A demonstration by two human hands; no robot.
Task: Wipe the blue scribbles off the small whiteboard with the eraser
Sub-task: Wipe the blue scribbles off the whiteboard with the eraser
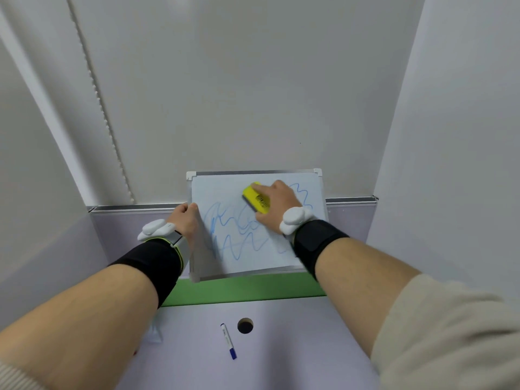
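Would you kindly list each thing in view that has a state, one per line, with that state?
whiteboard: propped upright, blue scribbles not yet wiped off
eraser: pressed on the board's upper part
right hand: shut on the eraser
left hand: gripping the board's left edge
marker: capped, lying flat on the table, untouched

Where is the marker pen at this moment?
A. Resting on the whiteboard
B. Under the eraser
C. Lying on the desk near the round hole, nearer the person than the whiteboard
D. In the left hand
C. The marker pen lies loose on the desk beside the round hole, while the left hand grips the whiteboard edge and the right hand presses the yellow eraser on it.
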